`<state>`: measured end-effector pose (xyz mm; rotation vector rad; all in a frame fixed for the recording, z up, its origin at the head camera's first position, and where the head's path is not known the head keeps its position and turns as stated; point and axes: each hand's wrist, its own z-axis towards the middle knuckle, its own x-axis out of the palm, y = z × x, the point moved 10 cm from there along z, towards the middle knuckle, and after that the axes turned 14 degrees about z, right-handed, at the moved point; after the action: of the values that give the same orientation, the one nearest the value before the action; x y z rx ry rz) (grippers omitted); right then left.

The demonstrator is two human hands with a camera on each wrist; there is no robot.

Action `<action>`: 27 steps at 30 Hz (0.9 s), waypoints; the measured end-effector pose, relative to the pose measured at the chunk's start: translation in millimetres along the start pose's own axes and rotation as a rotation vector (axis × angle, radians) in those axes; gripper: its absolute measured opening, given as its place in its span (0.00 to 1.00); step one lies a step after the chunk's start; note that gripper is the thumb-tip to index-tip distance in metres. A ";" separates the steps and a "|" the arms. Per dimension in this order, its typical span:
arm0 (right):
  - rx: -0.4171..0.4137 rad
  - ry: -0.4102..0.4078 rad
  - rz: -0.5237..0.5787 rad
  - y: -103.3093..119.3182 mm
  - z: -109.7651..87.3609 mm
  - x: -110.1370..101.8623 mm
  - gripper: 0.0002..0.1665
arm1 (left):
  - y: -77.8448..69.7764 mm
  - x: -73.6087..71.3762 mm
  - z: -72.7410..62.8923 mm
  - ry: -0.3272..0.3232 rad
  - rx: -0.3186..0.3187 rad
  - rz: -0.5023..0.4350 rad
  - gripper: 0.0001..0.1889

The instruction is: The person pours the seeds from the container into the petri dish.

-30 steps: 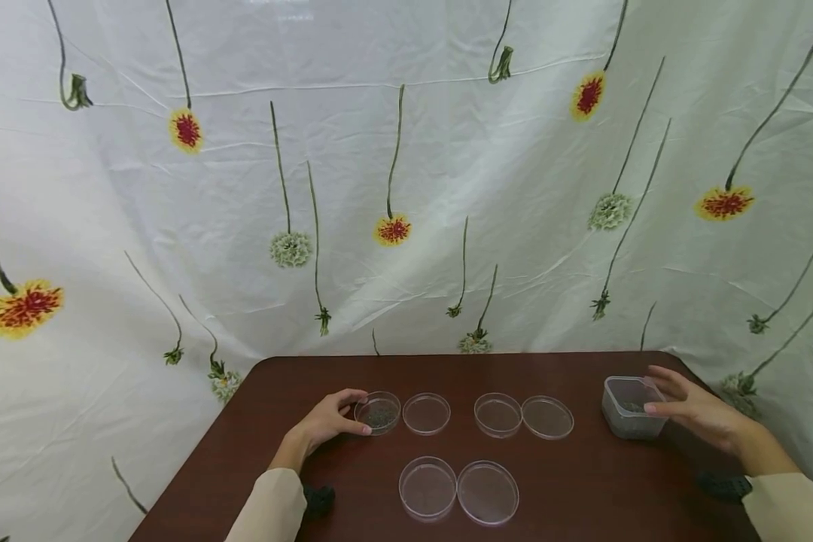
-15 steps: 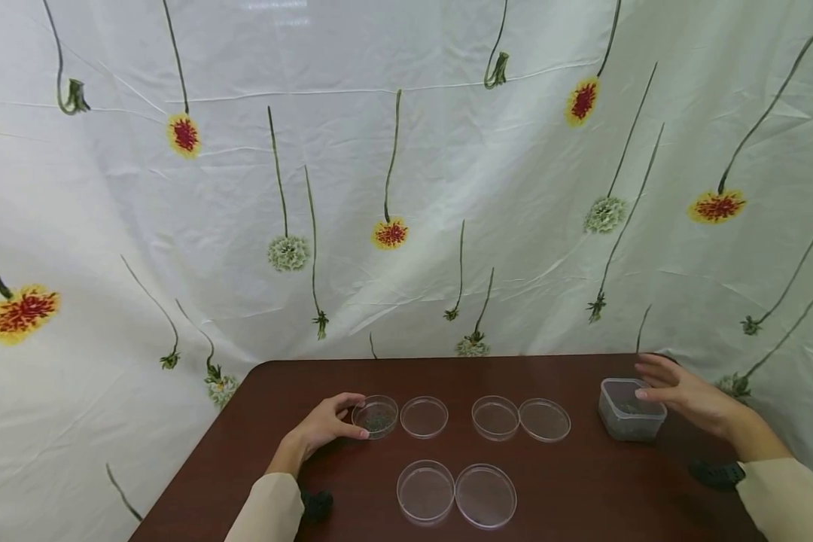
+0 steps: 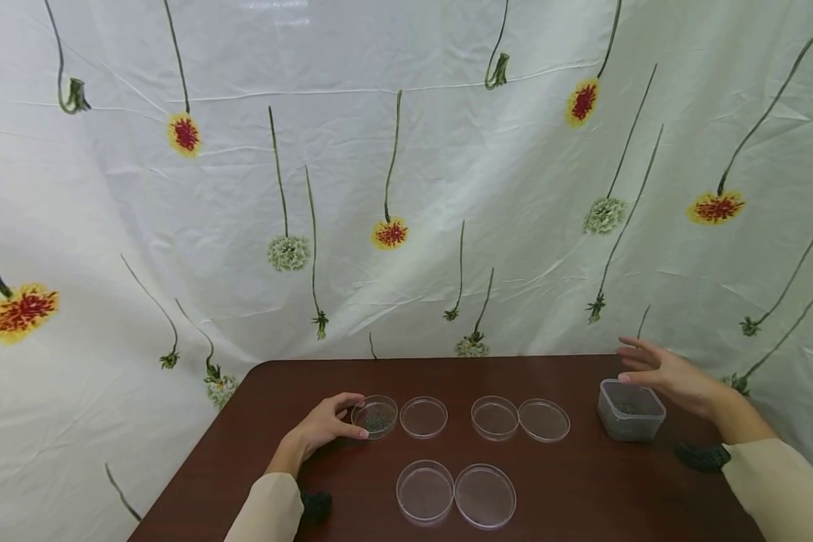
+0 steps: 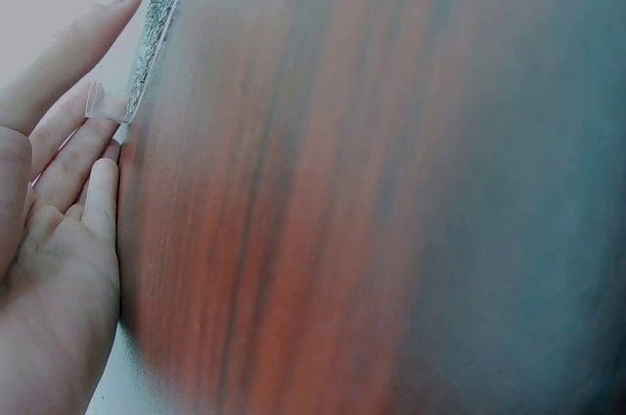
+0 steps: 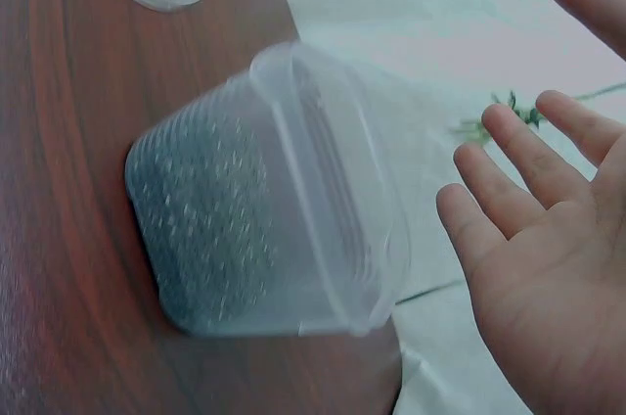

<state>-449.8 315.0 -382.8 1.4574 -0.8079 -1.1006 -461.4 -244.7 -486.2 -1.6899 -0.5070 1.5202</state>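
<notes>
On the table's left, my left hand (image 3: pixel 327 418) grips the edge of a clear petri dish (image 3: pixel 378 420), its thumb at the near side and its fingers at the far side. Fine dark grey-green grains lie in that dish, and in the left wrist view its grainy side (image 4: pixel 156 33) shows beside the thumb. My right hand (image 3: pixel 677 385) hovers above and behind a clear plastic tub (image 3: pixel 630 427) at the right. Its fingers are spread and hold nothing. The tub has no lid on and is partly filled with the same-looking grains, as the right wrist view shows.
A petri dish (image 3: pixel 424 418) sits just right of the held one. A touching pair, a dish (image 3: pixel 494 418) and another dish (image 3: pixel 545 420), stands further right. Nearer me, two more touch, a left dish (image 3: pixel 424 493) and a right dish (image 3: pixel 485 497). A flowered cloth (image 3: pixel 406 301) hangs behind the brown table (image 3: pixel 583 482).
My right hand has moved up and to the left, away from the tub's right side to above its rim. My left hand stays at the dish.
</notes>
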 end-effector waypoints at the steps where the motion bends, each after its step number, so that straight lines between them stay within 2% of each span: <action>1: -0.001 0.008 0.001 2.2 0.9 2.6 0.58 | 0.2 0.3 0.1 0.001 0.000 0.001 0.40; 8: -0.016 0.063 -0.003 13.8 9.8 18.8 0.57 | -0.2 0.0 0.1 0.006 0.002 0.001 0.41; 16: -0.077 0.121 0.009 29.1 16.9 40.2 0.55 | -3.5 1.2 0.3 0.008 0.002 0.012 0.40; 27: -0.059 0.146 -0.022 32.1 34.8 61.9 0.56 | -0.3 1.5 3.0 0.012 -0.005 0.002 0.41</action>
<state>-458.7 240.1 -363.3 1.4815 -0.6535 -1.0132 -464.0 -242.5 -486.9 -1.7026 -0.5034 1.5103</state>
